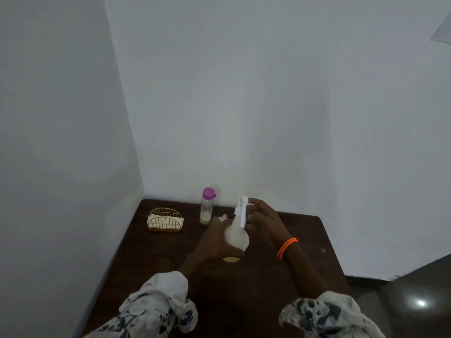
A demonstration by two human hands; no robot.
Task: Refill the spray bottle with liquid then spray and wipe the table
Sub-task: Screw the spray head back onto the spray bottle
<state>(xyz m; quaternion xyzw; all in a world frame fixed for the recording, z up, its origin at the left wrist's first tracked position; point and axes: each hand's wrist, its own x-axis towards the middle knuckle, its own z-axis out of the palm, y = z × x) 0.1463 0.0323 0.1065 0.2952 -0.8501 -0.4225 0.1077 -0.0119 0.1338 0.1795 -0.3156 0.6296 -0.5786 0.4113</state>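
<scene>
A translucent white spray bottle (237,236) with pale yellowish liquid at its base stands upright on the dark wooden table (305,252). My left hand (216,240) grips the bottle's round body from the left. My right hand (263,218) is curled round the white trigger head (242,209) at the top. Behind, near the wall, stands a clear refill bottle (207,208) with a purple cap and a little liquid at the bottom.
A gold wire holder (165,220) with white napkins sits at the table's back left. White walls close the corner on the left and behind. The table's right edge drops to a dark floor (415,301). A small pale object (223,217) lies behind my left hand.
</scene>
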